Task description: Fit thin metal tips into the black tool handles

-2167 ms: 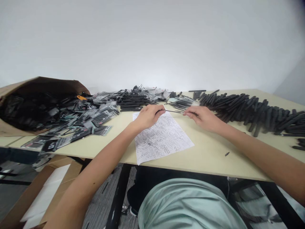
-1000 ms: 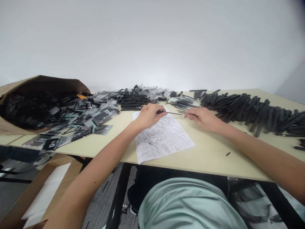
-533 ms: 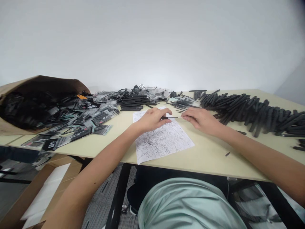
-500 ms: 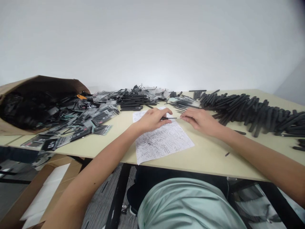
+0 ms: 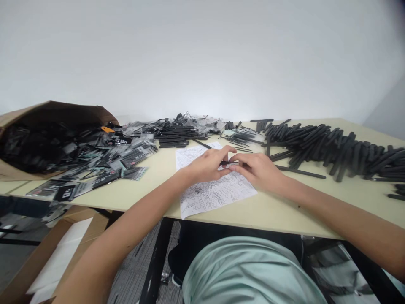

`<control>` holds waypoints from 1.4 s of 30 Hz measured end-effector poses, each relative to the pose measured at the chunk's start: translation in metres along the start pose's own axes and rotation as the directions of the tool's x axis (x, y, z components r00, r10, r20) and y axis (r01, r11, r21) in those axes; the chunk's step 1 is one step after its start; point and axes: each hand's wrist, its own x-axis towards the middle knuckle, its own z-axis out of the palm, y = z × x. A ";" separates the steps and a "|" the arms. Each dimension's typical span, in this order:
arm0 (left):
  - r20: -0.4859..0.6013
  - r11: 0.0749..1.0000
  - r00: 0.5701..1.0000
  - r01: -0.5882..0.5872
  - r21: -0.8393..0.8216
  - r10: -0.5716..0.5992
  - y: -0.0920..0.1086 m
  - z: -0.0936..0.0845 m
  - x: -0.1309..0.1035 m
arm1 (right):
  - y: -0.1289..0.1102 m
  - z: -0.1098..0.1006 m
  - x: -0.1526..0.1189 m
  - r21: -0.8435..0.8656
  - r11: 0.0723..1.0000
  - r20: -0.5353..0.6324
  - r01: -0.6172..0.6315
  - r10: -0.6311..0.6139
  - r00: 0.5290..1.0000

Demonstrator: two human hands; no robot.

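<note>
A slim black pen (image 5: pixel 225 163) spans the gap between my two hands above the scribbled paper sheet (image 5: pixel 205 198). My left hand (image 5: pixel 209 164) is closed round one part of it. My right hand (image 5: pixel 255 167) pinches its other end, fingertips against the left ones. The fingers cover much of the pen, so its tip cannot be made out. Just behind the hands lie several thin dark sticks like pen refills (image 5: pixel 242 137). A black pen (image 5: pixel 202 144) rests on the sheet's far edge, and another black pen (image 5: pixel 300 171) lies beyond my right wrist.
A long heap of black pens (image 5: pixel 335 150) covers the right side. Stacked black pens (image 5: pixel 174 137) lie at the back. Plastic packets (image 5: pixel 126 154) spill from a tipped cardboard box (image 5: pixel 50 105) at left. An open carton (image 5: pixel 34 261) stands below the table edge (image 5: pixel 253 219).
My hands, apart with a thin rod between them before, have come together. My right hand moved left and slightly down. More of the pen beyond my right wrist shows.
</note>
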 end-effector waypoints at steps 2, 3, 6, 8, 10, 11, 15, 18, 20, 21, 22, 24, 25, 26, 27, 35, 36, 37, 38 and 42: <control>0.000 1.000 1.000 -0.017 -0.012 0.017 0.004 0.001 -0.001 | 0.000 0.001 -0.001 -0.018 1.000 -0.051 -0.013 0.012 0.999; 0.001 0.999 1.000 -0.027 -0.024 0.027 0.006 0.001 -0.001 | 0.001 0.001 -0.001 -0.023 1.000 -0.076 -0.012 0.010 0.997; 0.007 0.997 0.998 -0.058 -0.057 0.058 0.010 0.003 -0.001 | 0.003 0.001 -0.001 -0.019 1.000 -0.113 -0.005 0.003 0.994; 0.006 0.995 0.997 -0.079 -0.060 0.079 0.010 0.004 -0.001 | 0.003 0.000 -0.001 -0.009 1.000 -0.119 -0.001 0.000 0.993; 0.003 0.994 0.995 -0.100 -0.046 0.100 0.010 0.004 -0.002 | 0.002 -0.001 -0.001 0.001 1.000 -0.129 0.011 -0.011 0.992; 0.005 0.994 0.994 -0.109 -0.030 0.109 0.009 0.003 -0.002 | 0.001 -0.002 -0.001 0.003 1.000 -0.138 0.018 -0.017 0.990; 0.018 0.991 0.993 -0.118 0.064 0.117 0.007 -0.002 -0.003 | -0.002 -0.005 0.000 -0.002 1.000 -0.173 0.021 -0.021 0.985; 0.015 0.990 0.995 -0.102 0.096 0.101 0.006 -0.006 -0.003 | -0.001 -0.008 0.000 0.003 1.000 -0.183 -0.003 0.004 0.983; 0.009 0.992 0.997 -0.082 0.097 0.082 0.004 -0.008 -0.003 | 0.000 -0.010 0.001 0.015 1.000 -0.180 -0.014 0.016 0.984; 0.003 0.993 0.997 -0.071 0.095 0.071 0.003 -0.008 -0.003 | 0.000 -0.012 0.002 0.021 1.000 -0.178 -0.017 0.021 0.984; -0.005 0.994 0.998 -0.060 0.094 0.061 0.002 -0.009 -0.002 | 0.001 -0.013 0.002 0.027 0.999 -0.179 -0.022 0.027 0.983; -0.023 0.993 0.998 -0.051 0.106 0.053 -0.001 -0.009 -0.002 | 0.001 -0.015 0.003 0.046 0.998 -0.184 -0.038 0.046 0.982; -0.028 0.992 0.998 -0.052 0.115 0.055 -0.003 -0.010 -0.002 | 0.002 -0.016 0.003 0.058 0.997 -0.181 -0.047 0.056 0.982; -0.032 0.991 0.998 -0.055 0.126 0.059 -0.004 -0.011 -0.002 | 0.002 -0.017 0.003 0.071 0.996 -0.176 -0.056 0.067 0.982; -0.038 0.989 0.997 -0.057 0.134 0.062 -0.006 -0.011 -0.002 | 0.002 -0.017 0.003 0.082 0.995 -0.168 -0.062 0.076 0.983; -0.054 0.988 0.994 -0.083 0.131 0.091 -0.009 -0.012 -0.003 | 0.002 -0.013 -0.002 0.173 0.984 -0.053 -0.040 0.050 0.997; -0.052 0.986 0.994 -0.090 0.140 0.098 -0.009 -0.011 -0.003 | 0.002 -0.013 -0.003 0.178 0.983 -0.030 -0.034 0.040 0.999; -0.050 0.984 0.993 -0.096 0.148 0.104 -0.009 -0.011 -0.003 | 0.003 -0.012 -0.004 0.180 0.983 -0.011 -0.028 0.031 0.999; -0.052 0.983 0.993 -0.099 0.155 0.108 -0.009 -0.011 -0.003 | 0.003 -0.012 -0.004 0.176 0.984 0.003 -0.026 0.026 1.000; -0.093 0.980 0.991 -0.078 0.181 0.096 -0.011 -0.013 -0.002 | 0.008 -0.013 -0.003 0.105 0.993 -0.030 -0.046 0.049 0.998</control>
